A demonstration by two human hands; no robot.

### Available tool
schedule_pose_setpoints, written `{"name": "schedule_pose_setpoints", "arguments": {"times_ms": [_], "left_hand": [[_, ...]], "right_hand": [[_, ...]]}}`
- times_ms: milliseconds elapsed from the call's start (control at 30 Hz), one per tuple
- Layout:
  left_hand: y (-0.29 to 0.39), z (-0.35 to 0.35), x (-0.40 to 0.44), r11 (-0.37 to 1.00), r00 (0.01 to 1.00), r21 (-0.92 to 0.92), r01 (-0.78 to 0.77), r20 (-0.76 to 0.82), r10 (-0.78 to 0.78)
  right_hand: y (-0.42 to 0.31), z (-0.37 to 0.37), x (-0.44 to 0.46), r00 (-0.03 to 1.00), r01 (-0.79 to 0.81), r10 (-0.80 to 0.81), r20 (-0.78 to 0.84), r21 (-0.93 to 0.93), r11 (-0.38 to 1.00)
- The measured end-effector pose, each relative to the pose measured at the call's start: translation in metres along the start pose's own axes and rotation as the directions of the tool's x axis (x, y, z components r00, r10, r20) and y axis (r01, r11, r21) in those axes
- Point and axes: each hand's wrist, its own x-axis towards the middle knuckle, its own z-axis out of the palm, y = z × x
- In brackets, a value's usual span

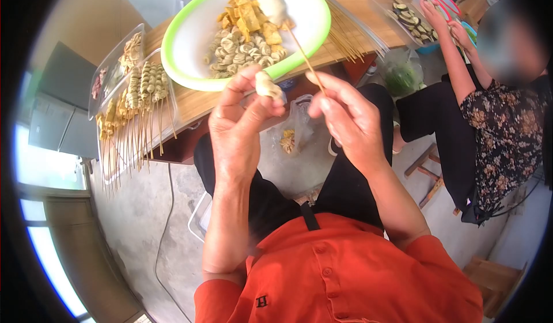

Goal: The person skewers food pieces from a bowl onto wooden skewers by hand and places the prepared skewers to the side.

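My left hand [239,112] pinches a pale, knotted tofu-skin piece [268,87] between thumb and fingers. My right hand [351,115] grips the lower end of a thin bamboo skewer [303,53], which slants up and left over the bowl. Near its upper part sits a blurred whitish piece [272,9], apparently threaded on it. Just beyond both hands stands a large white bowl with a green rim [173,63]. In it lie rolled or knotted beige pieces [236,52] and yellow-brown tofu chunks [246,16].
Filled skewers [144,84] lie in a tray at the table's left end. Bare skewers [345,32] rest right of the bowl. Another person [507,110] sits at right, hands by a tray of dark-edged slices [412,20]. A bag of greens [400,78] hangs nearby.
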Motion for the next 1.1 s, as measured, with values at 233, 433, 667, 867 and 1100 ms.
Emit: {"name": "schedule_pose_setpoints", "arguments": {"times_ms": [233, 433, 667, 867, 1100], "left_hand": [[0.023, -0.032, 0.025, 0.984, 0.969, 0.061, -0.167, -0.174, 0.176], [0.018, -0.034, 0.031, 0.979, 0.957, 0.022, -0.202, -0.209, 0.202], [0.017, -0.029, 0.031, 0.98, 0.949, 0.053, -0.194, -0.244, 0.201], [0.018, -0.027, 0.028, 0.977, 0.952, 0.073, -0.199, -0.221, 0.211], [0.019, -0.027, 0.026, 0.979, 0.956, 0.011, -0.205, -0.211, 0.203]], "right_hand": [[-0.028, -0.021, -0.048, 0.92, -0.326, 0.321, 0.226, -0.013, 0.945], [-0.025, -0.027, -0.061, 0.923, -0.252, 0.262, 0.282, -0.072, 0.965], [-0.022, -0.027, -0.065, 0.916, -0.233, 0.251, 0.313, -0.095, 0.968], [-0.022, -0.023, -0.065, 0.921, -0.229, 0.248, 0.299, -0.097, 0.969], [-0.02, -0.022, -0.064, 0.919, -0.264, 0.279, 0.278, -0.088, 0.96]]}}
